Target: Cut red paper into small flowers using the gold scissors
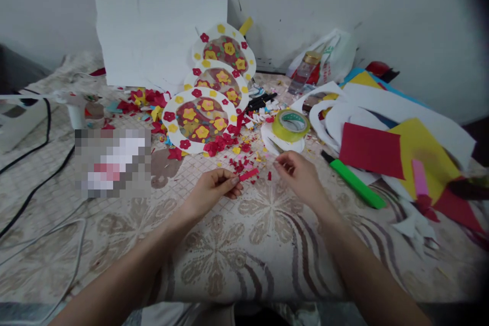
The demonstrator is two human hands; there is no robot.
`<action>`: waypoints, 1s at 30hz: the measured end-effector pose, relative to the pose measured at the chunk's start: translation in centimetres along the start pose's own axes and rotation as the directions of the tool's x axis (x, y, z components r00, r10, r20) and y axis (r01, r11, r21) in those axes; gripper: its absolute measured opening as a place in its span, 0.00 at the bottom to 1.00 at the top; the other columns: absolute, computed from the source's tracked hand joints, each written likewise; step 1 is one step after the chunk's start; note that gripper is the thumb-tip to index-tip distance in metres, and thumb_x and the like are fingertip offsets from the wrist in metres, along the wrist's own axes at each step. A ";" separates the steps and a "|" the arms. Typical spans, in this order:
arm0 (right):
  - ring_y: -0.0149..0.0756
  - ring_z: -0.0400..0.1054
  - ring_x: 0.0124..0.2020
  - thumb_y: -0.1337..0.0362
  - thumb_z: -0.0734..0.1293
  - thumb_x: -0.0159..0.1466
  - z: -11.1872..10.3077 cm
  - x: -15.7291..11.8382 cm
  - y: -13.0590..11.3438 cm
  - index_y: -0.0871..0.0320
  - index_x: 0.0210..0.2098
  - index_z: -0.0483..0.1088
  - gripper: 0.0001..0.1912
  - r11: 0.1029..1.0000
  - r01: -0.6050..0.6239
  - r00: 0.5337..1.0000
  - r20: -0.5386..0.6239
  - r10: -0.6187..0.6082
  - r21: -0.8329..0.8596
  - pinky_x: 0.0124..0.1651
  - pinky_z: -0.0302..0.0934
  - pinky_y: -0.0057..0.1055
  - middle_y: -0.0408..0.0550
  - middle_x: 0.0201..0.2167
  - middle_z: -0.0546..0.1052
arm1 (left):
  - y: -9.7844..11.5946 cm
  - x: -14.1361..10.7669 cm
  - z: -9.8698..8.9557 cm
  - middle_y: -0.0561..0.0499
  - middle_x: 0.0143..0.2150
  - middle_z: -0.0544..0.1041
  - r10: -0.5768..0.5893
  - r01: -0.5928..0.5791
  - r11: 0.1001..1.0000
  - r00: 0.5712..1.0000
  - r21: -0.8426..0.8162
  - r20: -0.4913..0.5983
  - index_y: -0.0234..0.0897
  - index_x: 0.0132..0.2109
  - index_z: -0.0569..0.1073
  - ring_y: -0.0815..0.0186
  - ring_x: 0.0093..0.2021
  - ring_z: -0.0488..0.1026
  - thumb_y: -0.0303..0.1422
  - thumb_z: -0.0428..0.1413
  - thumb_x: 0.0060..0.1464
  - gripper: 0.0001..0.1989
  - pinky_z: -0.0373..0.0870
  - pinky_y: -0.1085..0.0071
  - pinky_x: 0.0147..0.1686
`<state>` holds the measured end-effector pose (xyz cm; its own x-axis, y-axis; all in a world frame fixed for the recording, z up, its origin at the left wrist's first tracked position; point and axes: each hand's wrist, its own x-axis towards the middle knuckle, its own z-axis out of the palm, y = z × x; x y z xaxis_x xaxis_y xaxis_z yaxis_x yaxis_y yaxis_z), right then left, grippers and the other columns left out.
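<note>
My left hand [221, 184] pinches a short red paper strip [249, 175] between thumb and fingers, its free end pointing right. My right hand [298, 173] is closed around a slim pointed metal tool [275, 145]. Only the tool's tip shows, aimed up and left; the rest is hidden by the fingers, so its kind is unclear. Small red paper scraps [240, 164] lie between and beyond both hands. Behind them stand white oval paper frames [168, 130] decorated with red and yellow paper flowers [207, 105]. A cluster of red paper flowers [218, 145] rests at the front frame's foot.
A roll of clear yellowish tape [286, 130] lies on white paper behind my right hand. To the right are a green box cutter [357, 183], red paper [370, 148] and yellow paper [412, 137]. A glue gun [74, 109] and cables [48, 122] occupy the left. A bottle [303, 74] stands behind.
</note>
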<state>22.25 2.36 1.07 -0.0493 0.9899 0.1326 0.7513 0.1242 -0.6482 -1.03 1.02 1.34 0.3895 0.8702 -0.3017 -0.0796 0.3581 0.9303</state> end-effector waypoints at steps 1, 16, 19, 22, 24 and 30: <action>0.36 0.66 0.30 0.64 0.64 0.57 -0.7 0.4 1.0 0.59 0.35 0.66 0.07 0.989 -0.009 1.000 -0.031 0.004 -0.149 0.34 0.58 0.31 0.48 0.31 0.71 | 0.0 0.0 0.0 0.51 0.28 0.75 -0.003 0.003 1.000 1.000 -0.008 -0.006 0.32 0.32 0.70 0.72 0.26 0.71 0.35 0.58 0.49 0.09 0.68 0.74 0.29; 0.37 0.64 0.29 0.61 0.61 0.59 -2.9 1.6 5.8 0.58 0.31 0.62 0.06 0.966 -0.036 0.999 0.011 0.041 -0.256 0.33 0.57 0.32 0.49 0.29 0.70 | -0.1 0.3 -0.7 0.49 0.30 0.78 0.048 -0.053 0.989 0.998 -0.136 -0.039 0.32 0.33 0.70 0.69 0.30 0.74 0.36 0.60 0.48 0.11 0.71 0.71 0.34; 0.34 0.63 0.29 0.61 0.59 0.62 -2.6 0.8 3.3 0.57 0.39 0.59 0.08 0.990 -0.009 0.992 0.126 -0.009 0.144 0.32 0.58 0.30 0.46 0.30 0.69 | 0.1 0.2 -0.9 0.48 0.30 0.78 0.069 -0.077 0.982 0.996 -0.174 -0.052 0.32 0.33 0.70 0.68 0.31 0.75 0.36 0.61 0.48 0.11 0.71 0.71 0.35; 0.31 0.60 0.28 0.59 0.60 0.61 -1.6 -0.6 0.3 0.57 0.41 0.59 0.11 0.943 0.041 0.954 0.266 -0.135 0.331 0.31 0.58 0.27 0.43 0.29 0.65 | 0.5 0.2 -1.0 0.48 0.31 0.79 0.087 -0.102 0.970 0.993 -0.221 -0.077 0.32 0.33 0.69 0.67 0.31 0.76 0.35 0.61 0.48 0.11 0.71 0.70 0.36; 0.31 0.59 0.28 0.58 0.60 0.61 -0.8 -1.6 -1.4 0.57 0.41 0.59 0.12 0.928 0.071 0.903 0.372 -0.216 0.366 0.30 0.56 0.27 0.43 0.29 0.64 | 0.8 0.2 -1.1 0.47 0.32 0.79 0.094 -0.118 0.962 0.990 -0.248 -0.105 0.32 0.33 0.69 0.66 0.32 0.76 0.34 0.61 0.48 0.10 0.72 0.69 0.37; 0.29 0.58 0.22 0.56 0.63 0.58 1.2 -3.5 -3.9 0.57 0.32 0.58 0.11 0.946 0.019 0.831 0.521 -0.194 0.322 0.25 0.51 0.26 0.40 0.22 0.64 | 1.1 0.1 -1.3 0.47 0.34 0.79 0.109 -0.141 0.944 0.987 -0.298 -0.121 0.32 0.34 0.69 0.67 0.35 0.77 0.32 0.59 0.51 0.08 0.72 0.69 0.40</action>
<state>18.69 -1.53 2.20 -0.5302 0.8336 -0.1550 0.4978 0.1581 -0.8527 -2.23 1.94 2.05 0.2641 0.9387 -0.2213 -0.4033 0.3159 0.8588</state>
